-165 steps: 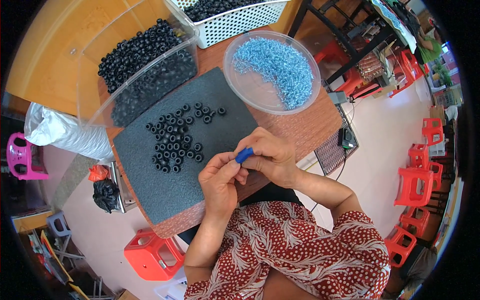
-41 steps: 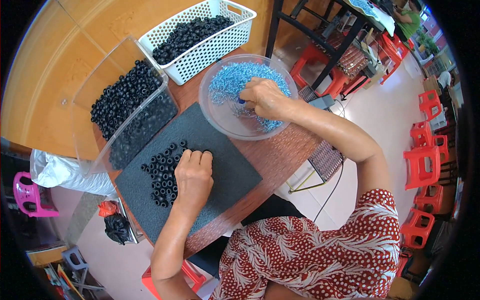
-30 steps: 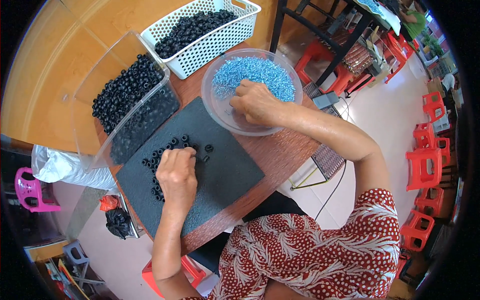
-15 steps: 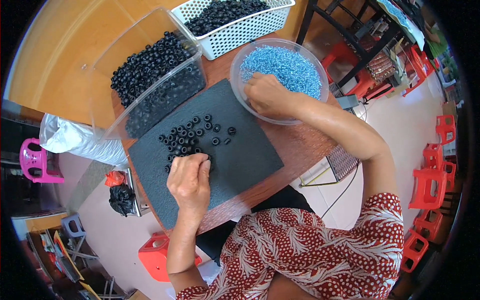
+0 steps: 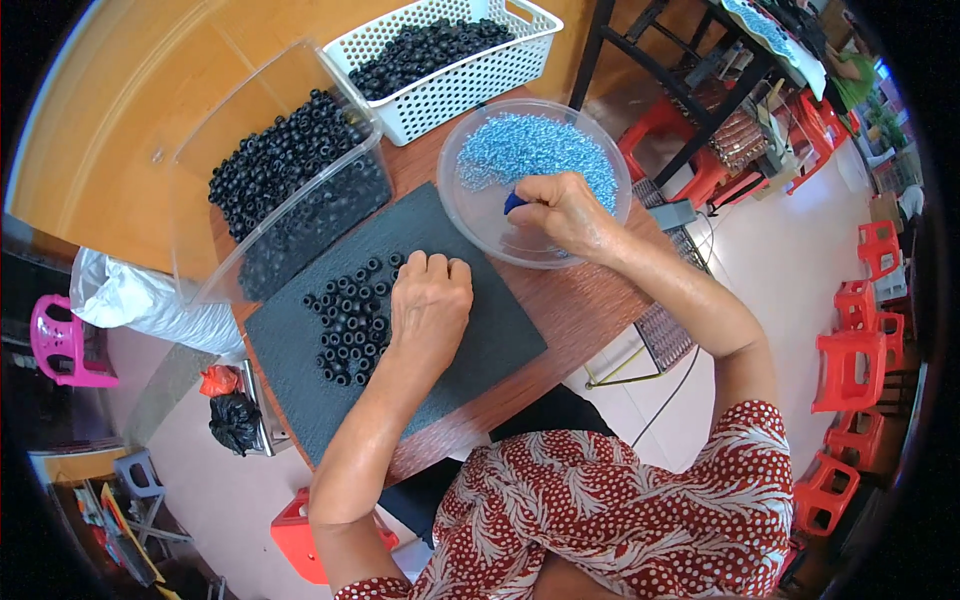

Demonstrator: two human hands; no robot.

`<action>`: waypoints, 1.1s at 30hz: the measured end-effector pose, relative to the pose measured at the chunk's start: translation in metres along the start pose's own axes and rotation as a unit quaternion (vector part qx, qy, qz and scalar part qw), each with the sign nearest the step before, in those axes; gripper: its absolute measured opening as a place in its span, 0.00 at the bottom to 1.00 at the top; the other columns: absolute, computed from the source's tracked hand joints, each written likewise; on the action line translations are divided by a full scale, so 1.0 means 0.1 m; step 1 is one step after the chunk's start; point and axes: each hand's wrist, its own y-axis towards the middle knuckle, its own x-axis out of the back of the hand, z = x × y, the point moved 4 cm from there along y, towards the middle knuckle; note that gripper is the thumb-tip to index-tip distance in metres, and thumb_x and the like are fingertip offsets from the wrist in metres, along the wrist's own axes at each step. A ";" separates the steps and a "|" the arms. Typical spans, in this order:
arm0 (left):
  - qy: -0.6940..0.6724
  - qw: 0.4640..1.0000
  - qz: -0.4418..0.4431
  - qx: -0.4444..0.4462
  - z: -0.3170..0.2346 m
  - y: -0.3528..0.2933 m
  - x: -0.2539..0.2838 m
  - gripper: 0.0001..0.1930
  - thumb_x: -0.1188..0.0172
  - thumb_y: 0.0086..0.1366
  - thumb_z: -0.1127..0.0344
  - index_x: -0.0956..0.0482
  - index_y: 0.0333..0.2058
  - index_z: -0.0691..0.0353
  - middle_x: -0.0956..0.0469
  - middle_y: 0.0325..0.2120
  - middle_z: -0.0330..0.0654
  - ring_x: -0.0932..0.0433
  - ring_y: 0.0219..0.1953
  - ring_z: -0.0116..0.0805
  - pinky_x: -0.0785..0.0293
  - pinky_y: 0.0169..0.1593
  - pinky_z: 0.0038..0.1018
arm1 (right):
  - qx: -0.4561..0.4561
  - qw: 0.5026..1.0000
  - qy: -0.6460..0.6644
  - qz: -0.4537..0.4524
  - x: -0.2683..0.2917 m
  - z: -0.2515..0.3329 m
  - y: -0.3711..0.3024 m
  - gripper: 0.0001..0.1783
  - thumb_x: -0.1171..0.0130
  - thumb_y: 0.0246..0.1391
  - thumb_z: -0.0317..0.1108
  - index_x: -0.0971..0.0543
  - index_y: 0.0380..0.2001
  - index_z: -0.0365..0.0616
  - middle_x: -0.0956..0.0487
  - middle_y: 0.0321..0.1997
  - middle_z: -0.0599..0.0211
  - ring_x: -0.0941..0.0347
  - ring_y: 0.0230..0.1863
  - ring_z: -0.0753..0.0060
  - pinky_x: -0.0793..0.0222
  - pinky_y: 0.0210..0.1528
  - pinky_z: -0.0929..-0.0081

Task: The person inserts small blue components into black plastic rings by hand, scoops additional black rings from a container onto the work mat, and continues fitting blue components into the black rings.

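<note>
Black ring-shaped pieces [image 5: 352, 325] lie in a loose group on a dark mat [image 5: 300, 385]. Over the mat, just right of the group, my left hand [image 5: 432, 300] is closed with its fingers curled down; its fingertips and whatever they pinch are hidden. My right hand [image 5: 568, 212] is above the near part of a clear round bowl [image 5: 480, 232], gripping a small dark blue object [image 5: 514, 202] of which only an end shows. Light blue beads [image 5: 540, 150] fill the bowl's far part, and its near bottom shows bare.
A clear plastic bin [image 5: 290, 235] of black pieces stands left on the wooden table [image 5: 590, 290]. Behind it is a white perforated basket [image 5: 460, 75] with more. A white sack [image 5: 165, 305] is at left; red stools [image 5: 850, 370] stand on the floor at right.
My left hand has moved rightward over the mat, off the near edge of the black pieces. My right hand has turned in the bowl, and the dark blue object now shows. The whole view has shifted slightly.
</note>
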 end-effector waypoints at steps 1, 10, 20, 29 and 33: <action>0.011 1.000 0.009 -0.015 0.00 0.01 -0.03 0.07 0.39 0.44 0.76 0.29 0.23 0.62 0.33 0.20 0.44 0.32 0.27 0.43 0.32 0.32 0.35 | -0.034 0.998 0.046 0.001 0.02 -0.01 -0.03 0.05 0.42 0.44 0.28 0.22 0.23 0.35 0.23 0.19 0.56 0.23 0.25 0.60 0.31 0.29 0.67; -0.313 0.934 -0.008 0.173 0.05 -0.06 0.18 0.07 0.37 0.48 0.77 0.24 0.28 0.67 0.24 0.27 0.44 0.24 0.28 0.33 0.27 0.32 0.28 | -0.023 0.990 0.140 -0.015 0.02 0.21 -0.30 0.01 0.41 0.49 0.24 0.23 0.27 0.37 0.23 0.25 0.70 0.27 0.28 0.82 0.32 0.32 0.80; -0.764 0.513 -0.100 0.377 -0.10 -0.66 0.12 0.11 0.38 0.54 0.80 0.23 0.38 0.70 0.21 0.33 0.45 0.21 0.30 0.31 0.21 0.35 0.27 | -0.016 0.957 0.291 0.000 -0.46 0.50 -0.68 0.04 0.39 0.48 0.24 0.23 0.29 0.36 0.25 0.27 0.69 0.30 0.29 0.81 0.35 0.31 0.82; -0.739 0.529 -0.142 0.393 -0.18 -0.81 0.11 0.11 0.39 0.57 0.75 0.24 0.39 0.71 0.21 0.34 0.46 0.22 0.31 0.33 0.26 0.36 0.26 | 0.040 0.965 0.251 -0.070 -0.56 0.67 -0.77 0.05 0.39 0.46 0.24 0.25 0.28 0.37 0.27 0.25 0.62 0.32 0.27 0.68 0.37 0.30 0.72; -0.774 0.480 -0.128 0.392 -0.22 -0.81 0.10 0.12 0.40 0.58 0.74 0.25 0.40 0.71 0.22 0.34 0.46 0.22 0.31 0.33 0.27 0.36 0.25 | -0.007 0.957 0.287 -0.048 -0.60 0.61 -0.83 0.05 0.39 0.46 0.24 0.26 0.26 0.36 0.28 0.24 0.62 0.32 0.26 0.68 0.37 0.29 0.73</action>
